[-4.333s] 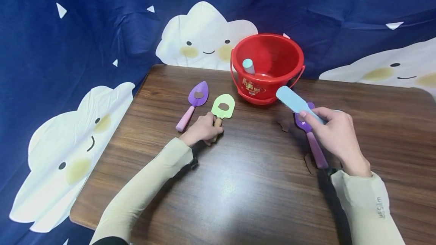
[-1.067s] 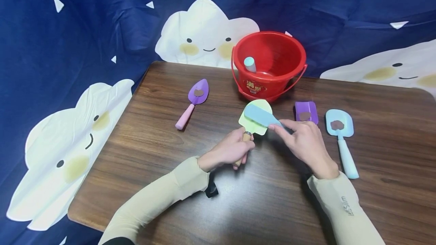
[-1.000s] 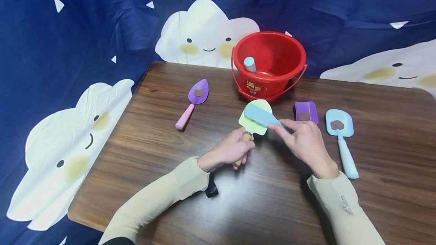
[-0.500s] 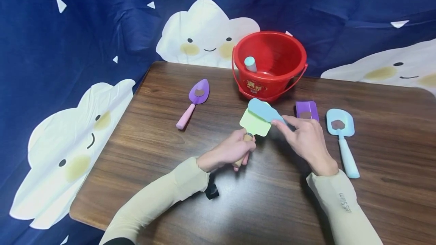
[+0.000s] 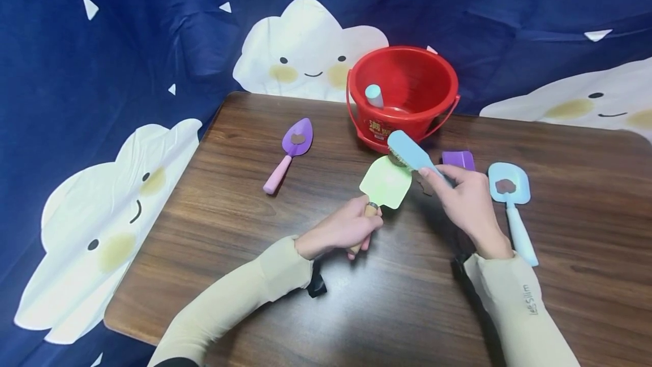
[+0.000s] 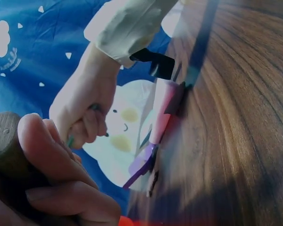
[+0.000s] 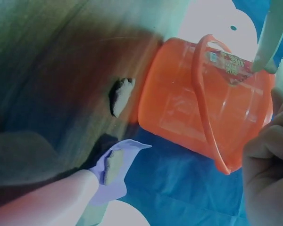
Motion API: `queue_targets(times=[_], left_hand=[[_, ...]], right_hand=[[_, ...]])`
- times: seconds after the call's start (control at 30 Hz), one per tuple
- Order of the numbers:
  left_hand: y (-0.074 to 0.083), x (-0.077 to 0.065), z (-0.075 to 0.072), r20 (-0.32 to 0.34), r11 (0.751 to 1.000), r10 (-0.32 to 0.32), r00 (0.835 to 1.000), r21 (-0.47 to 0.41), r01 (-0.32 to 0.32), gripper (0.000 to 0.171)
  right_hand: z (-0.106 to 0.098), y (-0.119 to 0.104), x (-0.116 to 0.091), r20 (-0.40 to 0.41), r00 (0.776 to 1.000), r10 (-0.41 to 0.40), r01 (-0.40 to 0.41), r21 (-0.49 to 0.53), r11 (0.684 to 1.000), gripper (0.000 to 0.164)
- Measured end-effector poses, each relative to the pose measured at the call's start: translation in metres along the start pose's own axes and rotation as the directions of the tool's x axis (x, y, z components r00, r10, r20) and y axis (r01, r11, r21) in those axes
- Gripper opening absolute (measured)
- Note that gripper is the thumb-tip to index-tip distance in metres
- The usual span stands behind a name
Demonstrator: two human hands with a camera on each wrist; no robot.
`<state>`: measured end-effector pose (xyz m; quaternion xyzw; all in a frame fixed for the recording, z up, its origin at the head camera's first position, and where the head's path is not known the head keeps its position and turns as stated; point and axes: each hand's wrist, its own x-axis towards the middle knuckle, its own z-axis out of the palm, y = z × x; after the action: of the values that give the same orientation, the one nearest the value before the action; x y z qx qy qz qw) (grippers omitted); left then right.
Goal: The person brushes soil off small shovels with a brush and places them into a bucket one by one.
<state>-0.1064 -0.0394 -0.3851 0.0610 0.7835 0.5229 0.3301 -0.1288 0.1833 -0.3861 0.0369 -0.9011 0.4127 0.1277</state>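
Brush (image 5: 410, 150) has moved to green shovel's (image 5: 386, 184) far edge, right hand (image 5: 468, 201) gripping brush, left hand (image 5: 348, 225) shovel.

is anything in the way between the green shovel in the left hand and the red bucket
Yes, partly. In the head view, the blue brush in the right hand slants over the far right edge of the green shovel, its head overlapping the red bucket. Left of the brush, nothing visible blocks the gap.
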Motion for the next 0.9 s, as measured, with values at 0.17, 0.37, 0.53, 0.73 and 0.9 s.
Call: queue_targets(times=[0.17,0.37,0.53,0.73,0.9], left_hand=[[-0.001,0.002,-0.0005,0.002,1.0,0.008,1.0,0.004,-0.008,0.009],[-0.0024,0.003,-0.0025,0.005,1.0,-0.001,1.0,0.013,0.001,0.009],[-0.003,0.0039,-0.0029,-0.003,1.0,0.007,1.0,0.02,-0.007,0.009],[-0.0038,0.0038,-0.0026,0.014,1.0,0.0,1.0,0.027,-0.001,0.007],[-0.0057,0.0021,-0.0017,0.016,1.0,-0.005,1.0,0.017,0.005,0.006]], right_hand=[[-0.0042,-0.0038,-0.0001,-0.001,0.999,0.044,-0.044,0.009,0.999,0.038],[-0.0069,-0.005,-0.0032,0.074,0.997,-0.006,0.004,0.024,1.0,0.032],[-0.0058,-0.0059,-0.0046,0.352,0.931,-0.096,0.114,-0.03,0.993,0.03],[-0.0058,-0.0053,-0.0036,0.433,0.9,-0.058,0.106,-0.088,0.99,0.038],[-0.0053,0.0013,-0.0036,0.347,0.935,-0.068,0.119,-0.128,0.985,0.041]])
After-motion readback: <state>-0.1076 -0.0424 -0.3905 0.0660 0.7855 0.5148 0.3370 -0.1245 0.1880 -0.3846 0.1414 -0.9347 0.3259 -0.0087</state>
